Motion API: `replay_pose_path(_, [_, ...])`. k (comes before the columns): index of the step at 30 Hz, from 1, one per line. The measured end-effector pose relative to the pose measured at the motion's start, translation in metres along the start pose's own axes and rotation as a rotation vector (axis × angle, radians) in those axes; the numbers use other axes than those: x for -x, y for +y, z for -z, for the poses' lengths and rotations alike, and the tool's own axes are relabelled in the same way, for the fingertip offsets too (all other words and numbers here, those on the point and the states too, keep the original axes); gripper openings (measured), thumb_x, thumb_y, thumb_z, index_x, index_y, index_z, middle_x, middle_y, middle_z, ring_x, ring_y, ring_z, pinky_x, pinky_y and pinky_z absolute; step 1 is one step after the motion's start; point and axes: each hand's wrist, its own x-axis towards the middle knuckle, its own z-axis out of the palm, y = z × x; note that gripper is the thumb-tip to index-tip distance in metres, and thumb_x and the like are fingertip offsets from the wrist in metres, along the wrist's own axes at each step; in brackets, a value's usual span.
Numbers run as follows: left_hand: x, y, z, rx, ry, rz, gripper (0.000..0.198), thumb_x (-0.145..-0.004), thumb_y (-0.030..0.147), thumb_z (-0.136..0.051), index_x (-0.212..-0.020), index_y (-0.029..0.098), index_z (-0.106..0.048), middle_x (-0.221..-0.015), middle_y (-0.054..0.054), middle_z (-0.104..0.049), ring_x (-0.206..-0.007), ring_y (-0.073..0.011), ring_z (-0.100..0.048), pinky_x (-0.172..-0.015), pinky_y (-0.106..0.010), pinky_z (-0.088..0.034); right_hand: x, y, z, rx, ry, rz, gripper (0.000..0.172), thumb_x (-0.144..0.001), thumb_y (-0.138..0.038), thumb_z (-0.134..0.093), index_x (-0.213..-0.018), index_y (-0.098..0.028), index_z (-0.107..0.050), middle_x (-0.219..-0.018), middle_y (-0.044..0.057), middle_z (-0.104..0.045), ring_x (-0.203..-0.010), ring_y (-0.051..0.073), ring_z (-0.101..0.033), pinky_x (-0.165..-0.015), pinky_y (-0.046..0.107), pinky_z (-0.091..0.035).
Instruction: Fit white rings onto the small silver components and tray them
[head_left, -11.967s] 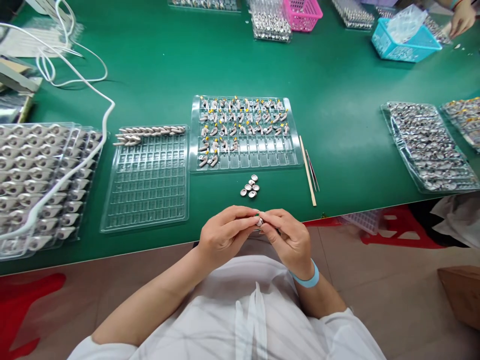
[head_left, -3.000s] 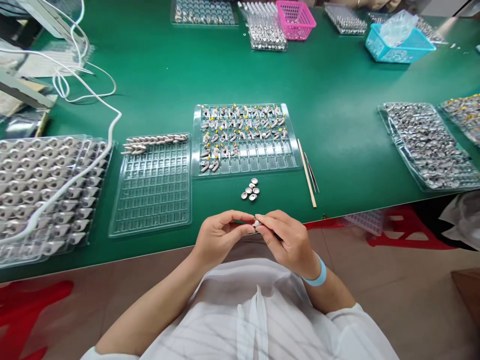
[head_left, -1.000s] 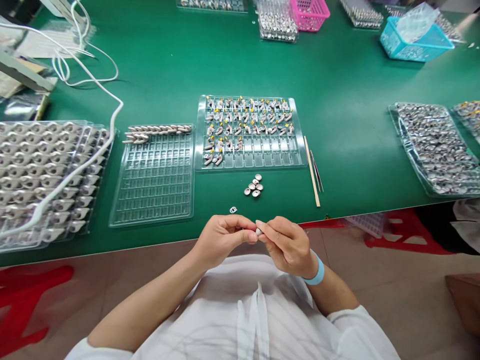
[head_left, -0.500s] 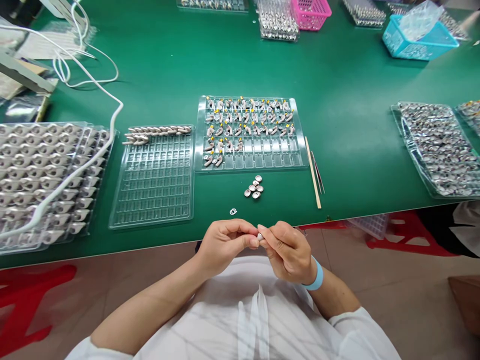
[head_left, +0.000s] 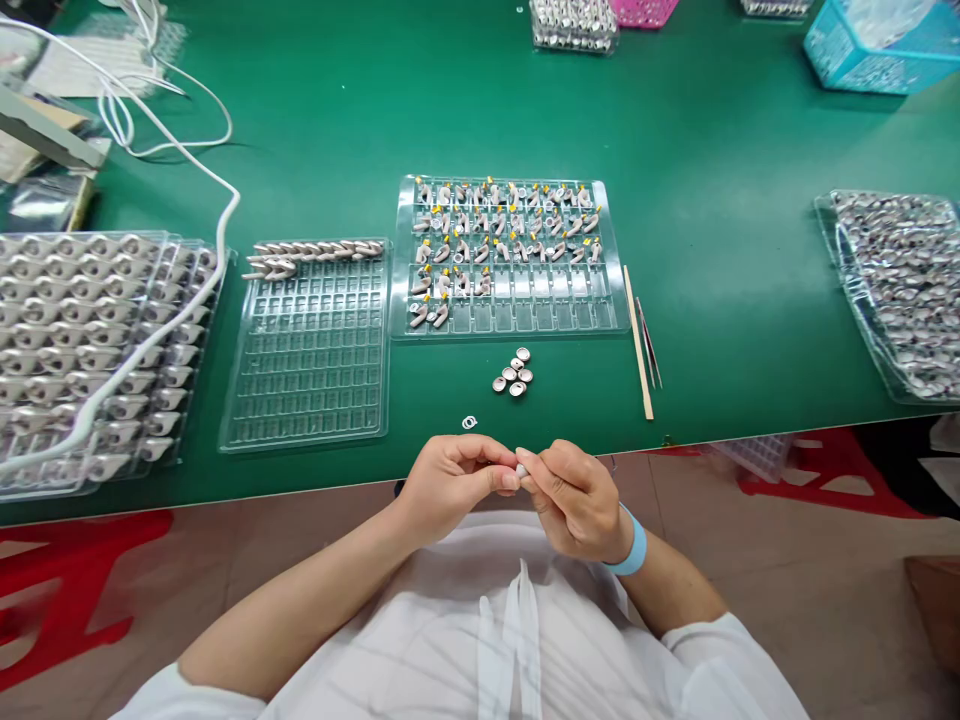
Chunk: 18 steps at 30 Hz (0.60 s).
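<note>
Just in front of the table edge, my left hand [head_left: 455,484] and my right hand [head_left: 576,498] meet fingertip to fingertip. Both pinch one small pale grey piece [head_left: 522,470], mostly covered by the fingers, so its kind is unclear. Beyond the hands lies a loose cluster of small round metal caps [head_left: 517,374]. Two thin white rings [head_left: 469,422] rest nearer the edge. A clear tray [head_left: 540,322] behind holds rows of small grey curved parts with yellow tips; its lower right pockets hold nothing.
Left of it, another clear tray [head_left: 304,400] carries grey parts along its top. Stacked trays of grey shells [head_left: 82,345] stand far left under a white cable [head_left: 161,345]. A wooden stick [head_left: 638,345] and tweezers [head_left: 649,345] lie right, with a filled tray [head_left: 900,290] beyond and a blue basket [head_left: 855,65] behind.
The view has tilted down a little, so the items at the back sit higher in the frame. Both hands keep nearly the same pinch on the small piece.
</note>
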Motion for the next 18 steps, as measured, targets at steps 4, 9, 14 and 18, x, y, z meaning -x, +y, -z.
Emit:
replay_pose_path(4, [-0.005,0.000,0.002,0.011,-0.008,0.021,0.015,-0.064,0.025,-0.084,-0.068,0.014,-0.075,-0.063,-0.005,-0.072,-0.059,-0.0154,-0.065,-0.061,-0.027,-0.058,-0.002,0.001,-0.001,-0.043,0.031,-0.054,0.052,-0.091,-0.010,-0.050,-0.141,-0.020,-0.045,-0.084,0.007,-0.062,-0.064,0.016,-0.055,-0.054,0.031,-0.049])
replay_pose_path(9, [-0.010,0.006,0.002,-0.014,-0.040,0.009,0.012,-0.068,0.021,-0.081,-0.078,0.015,-0.078,-0.071,-0.005,-0.075,-0.065,-0.0141,-0.066,-0.066,-0.025,-0.056,-0.008,0.002,0.002,-0.080,0.074,-0.071,0.049,-0.091,-0.008,-0.051,-0.139,-0.019,-0.048,-0.090,0.009,-0.064,-0.070,0.017,-0.059,-0.059,0.031,-0.052])
replay_pose_path(14, [-0.009,0.011,0.001,-0.054,-0.074,-0.048,0.009,-0.071,0.020,-0.079,-0.078,0.014,-0.079,-0.072,-0.006,-0.074,-0.067,-0.0140,-0.064,-0.067,-0.024,-0.055,-0.007,0.005,0.005,-0.075,0.044,-0.072,0.051,-0.092,-0.008,-0.051,-0.141,-0.021,-0.046,-0.089,0.008,-0.065,-0.073,0.016,-0.060,-0.062,0.031,-0.053])
replay_pose_path(18, [-0.008,0.011,0.001,-0.055,-0.092,-0.070,0.008,-0.071,0.019,-0.079,-0.077,0.014,-0.078,-0.074,-0.006,-0.073,-0.068,-0.0144,-0.064,-0.067,-0.025,-0.054,-0.008,0.005,0.008,-0.086,0.016,-0.050,0.054,-0.092,-0.007,-0.051,-0.143,-0.020,-0.043,-0.090,0.009,-0.065,-0.077,0.017,-0.061,-0.064,0.031,-0.054])
